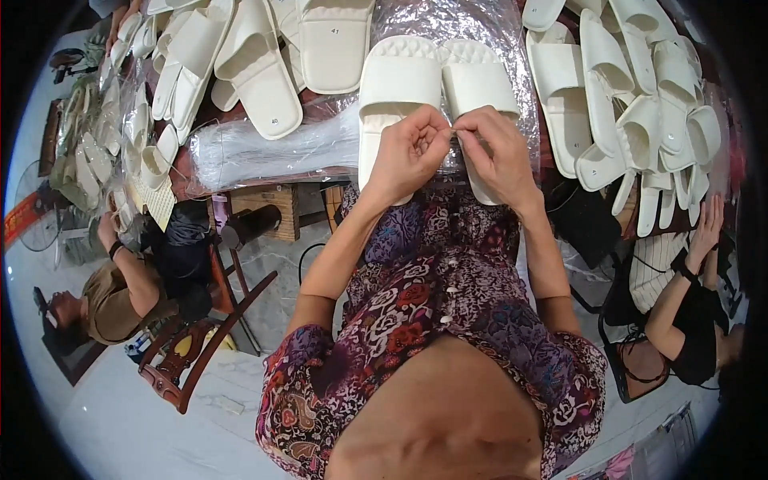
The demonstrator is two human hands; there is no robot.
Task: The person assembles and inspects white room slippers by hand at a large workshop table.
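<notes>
My left hand (pixel 412 154) and my right hand (pixel 501 157) meet fingertip to fingertip over a pair of cream slide slippers. Both hands are closed in a pinch; whatever sits between the fingertips is too small to make out. Under my left hand lies the left slipper (pixel 400 80), and under my right hand the right slipper (pixel 481 86). They lie side by side, toe ends pointing away from me, their heel parts partly hidden by my hands. Left of them rests a bundle of clear plastic strands (pixel 276 150) in a transparent wrapper.
Clear plastic film (pixel 448 18) lies beneath the pair. More cream slippers are heaped at the left (pixel 260 76) and right (pixel 616 96). A person (pixel 128 296) sits at far left by a wooden chair (pixel 188 352); another person (pixel 688 320) is at far right.
</notes>
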